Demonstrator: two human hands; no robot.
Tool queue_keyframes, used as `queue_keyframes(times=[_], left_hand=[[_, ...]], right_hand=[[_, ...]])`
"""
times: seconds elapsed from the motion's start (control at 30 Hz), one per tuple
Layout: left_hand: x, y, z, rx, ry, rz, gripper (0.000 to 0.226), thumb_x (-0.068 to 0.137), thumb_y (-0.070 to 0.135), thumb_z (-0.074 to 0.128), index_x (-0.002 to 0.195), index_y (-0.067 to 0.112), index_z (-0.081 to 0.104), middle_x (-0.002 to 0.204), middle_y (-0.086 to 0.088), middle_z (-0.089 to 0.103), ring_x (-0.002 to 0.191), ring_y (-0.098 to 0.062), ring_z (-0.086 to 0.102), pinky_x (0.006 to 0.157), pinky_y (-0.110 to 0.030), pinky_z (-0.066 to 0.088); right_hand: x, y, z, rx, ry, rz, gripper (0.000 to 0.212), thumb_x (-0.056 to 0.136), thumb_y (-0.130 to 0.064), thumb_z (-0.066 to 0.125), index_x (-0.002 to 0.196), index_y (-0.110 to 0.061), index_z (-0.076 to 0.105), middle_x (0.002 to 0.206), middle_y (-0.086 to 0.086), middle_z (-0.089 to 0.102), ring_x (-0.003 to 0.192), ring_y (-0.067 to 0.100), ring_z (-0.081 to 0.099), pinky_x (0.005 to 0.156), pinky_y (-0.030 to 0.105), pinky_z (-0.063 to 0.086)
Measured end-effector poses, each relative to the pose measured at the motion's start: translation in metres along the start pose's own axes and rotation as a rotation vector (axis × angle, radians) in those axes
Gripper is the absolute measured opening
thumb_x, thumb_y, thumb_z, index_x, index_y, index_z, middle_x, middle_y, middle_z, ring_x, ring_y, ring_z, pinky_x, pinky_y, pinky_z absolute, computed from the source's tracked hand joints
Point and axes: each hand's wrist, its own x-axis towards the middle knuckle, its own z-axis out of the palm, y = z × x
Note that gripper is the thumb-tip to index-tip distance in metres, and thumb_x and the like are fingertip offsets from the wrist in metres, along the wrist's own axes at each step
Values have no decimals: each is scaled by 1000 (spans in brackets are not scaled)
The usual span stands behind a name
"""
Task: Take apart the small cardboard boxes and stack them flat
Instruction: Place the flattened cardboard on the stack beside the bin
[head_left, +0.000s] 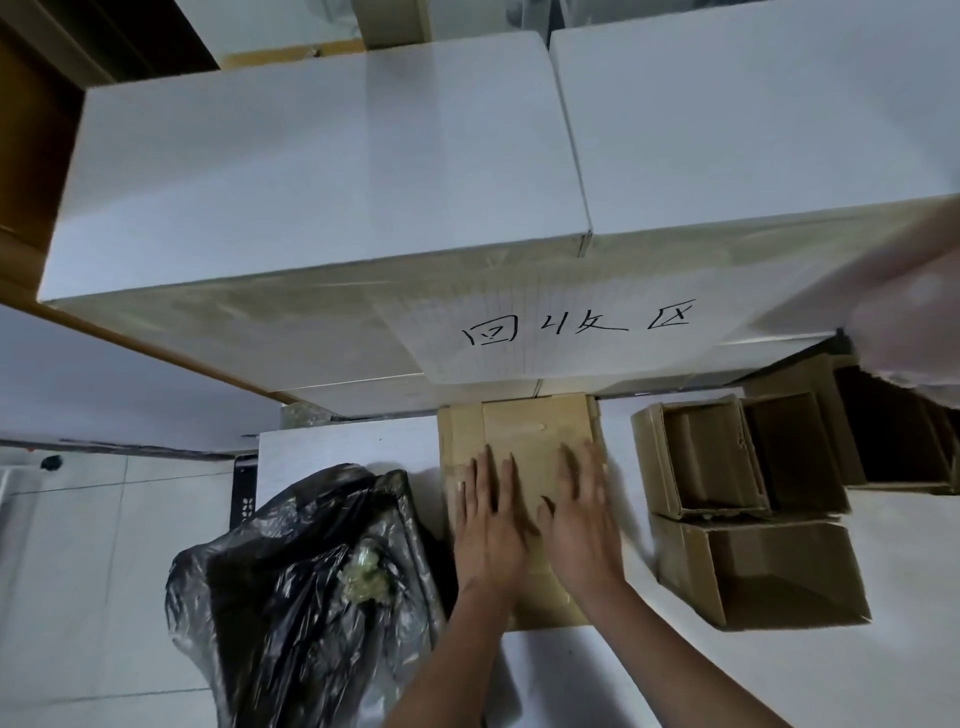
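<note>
Both hands lie side by side, palms down with fingers straight and spread, on a flattened brown cardboard box (524, 447) that rests on the white bench (727, 675) just below a stack of large white cartons; the left hand (488, 525) covers the near-left part of the sheet and the right hand (582, 519) the near-right, so neither grips anything, both simply press. A white paper sign with handwritten black characters (571, 330) hangs on the cartons directly above the flat piece; this looks to be the place meant for the stack.

To the right, well apart from the hands, three small open brown cardboard boxes (748, 514) stand not yet taken apart, with more dark ones behind them; to the left a crumpled black plastic bag (291, 587) sits touching the flat sheet's left edge.

The step in hand appears to be pressing this box flat; to do it well, the palms should bear down evenly over the folds and creases so the flaps do not spring up; the sheet's far edge should stay square against the cartons so later pieces line up on it; the bag is best kept from creeping under the sheet's edge, since it could tilt the stack.
</note>
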Motion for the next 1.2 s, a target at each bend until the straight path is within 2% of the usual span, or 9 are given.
queue_keyframes(times=[0.07, 0.17, 0.27, 0.47, 0.67, 0.8, 0.93, 1.13, 1.2], left_hand=[[4, -2, 13, 40, 12, -11, 64, 106, 40, 14, 155, 25, -23, 158, 1, -38, 148, -17, -31, 122, -40, -16], [5, -5, 27, 71, 83, -13, 64, 107, 41, 16, 157, 22, -19, 163, 0, -30, 150, -16, -25, 121, -38, -16], [6, -10, 38, 101, 153, -4, 64, 107, 40, 21, 159, 19, -11, 166, -3, -21, 153, -18, -17, 123, -39, -13], [8, -13, 49, 118, 222, 12, 63, 106, 40, 20, 161, 16, 0, 168, -7, -7, 155, -22, -6, 125, -42, -1], [6, -10, 42, 124, 119, -13, 63, 106, 41, 16, 159, 18, -10, 166, -4, -20, 153, -20, -19, 124, -42, -7], [3, -3, 20, 174, -13, -28, 62, 105, 42, 7, 156, 19, -20, 163, -4, -28, 149, -21, -27, 124, -44, -10], [-11, 12, -23, 168, -78, -44, 60, 106, 40, 9, 159, 17, -8, 167, -5, -11, 153, -22, -13, 125, -46, -1], [-67, 35, -75, 158, -44, 36, 60, 107, 40, 13, 159, 10, 13, 166, -11, 14, 154, -26, 9, 124, -46, 8], [-88, 40, -85, 169, -32, 72, 61, 108, 43, 13, 158, 9, 19, 165, -12, 20, 153, -27, 15, 124, -46, 13]], right_hand=[[4, 1, 13, -114, -81, -148, 73, 101, -38, 28, 156, -14, -14, 162, 10, -23, 152, 25, -15, 125, 41, -1], [6, 8, 25, -139, -74, -179, 64, 101, -40, 4, 155, -13, -14, 163, 7, -21, 151, 21, -17, 124, 39, -2], [6, 13, 35, -135, -18, -176, 65, 102, -42, 7, 158, -12, -4, 166, 8, -8, 153, 21, -8, 123, 41, 8], [10, 19, 46, -167, 19, -205, 64, 104, -44, 4, 158, -10, 2, 166, 10, -3, 154, 22, -3, 124, 46, 14], [5, 17, 35, -181, -44, -194, 63, 103, -42, 6, 157, -13, -7, 165, 7, -13, 152, 20, -15, 125, 43, 4], [6, 5, 17, -200, -151, -131, 67, 104, -39, 20, 156, -15, -14, 164, 5, -21, 150, 18, -22, 124, 41, -6], [-6, -6, -23, -144, -175, -94, 68, 104, -33, 32, 158, -13, -5, 165, 10, -9, 152, 22, -9, 121, 39, -4], [-53, -16, -90, -115, -186, -79, 58, 105, -36, 31, 155, -10, 20, 160, 12, 28, 145, 28, 31, 119, 39, 24], [-76, -18, -107, -167, -199, -70, 57, 105, -39, 30, 153, -8, 26, 155, 14, 36, 141, 30, 36, 115, 40, 28]])
